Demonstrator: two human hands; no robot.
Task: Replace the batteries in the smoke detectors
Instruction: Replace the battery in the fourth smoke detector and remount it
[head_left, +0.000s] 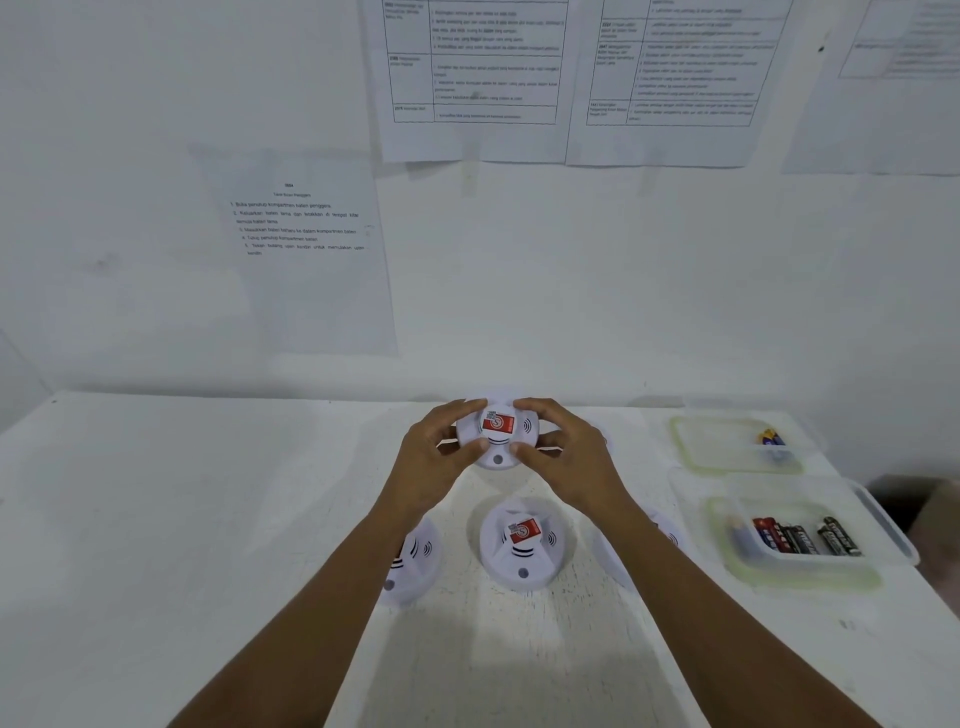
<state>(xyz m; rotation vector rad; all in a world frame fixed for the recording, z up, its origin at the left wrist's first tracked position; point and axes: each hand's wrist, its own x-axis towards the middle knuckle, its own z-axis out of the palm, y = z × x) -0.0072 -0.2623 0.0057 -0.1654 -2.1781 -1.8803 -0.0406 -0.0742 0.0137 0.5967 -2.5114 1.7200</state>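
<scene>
White moulded plastic, round and domed: that is the smoke detector (497, 435) I see held between both hands, at the far middle of the white table (156, 519). My left hand (435, 457) wraps its left edge, fingers curled over the top rim and thumb pressed on the lower front. My right hand (563, 457) mirrors it on the right edge, fingers clamped over the upper rim, thumb on the lower face. A red-and-white sticker (497, 422) sits in the centre of the held detector, between the two thumbs, with curved sounder slits around it and a small round button below. I cannot tell whether the unit is lifted or resting on the table.

Nearer than the held detector stands a second smoke detector (522, 545) of the same shape, sticker up. A third detector (415, 561) lies nearer and left, partly hidden by my left forearm; a fourth detector (660, 540) shows only a sliver behind my right forearm.

Right of the held detector is a clear plastic tub (727, 441) with a few blue-and-yellow batteries (771, 439). Nearer and right of the held detector, a second clear tub (883, 535) holds red and black cylindrical batteries (808, 538) lying side by side. Printed paper sheets (306, 244) are stuck on the wall behind.
</scene>
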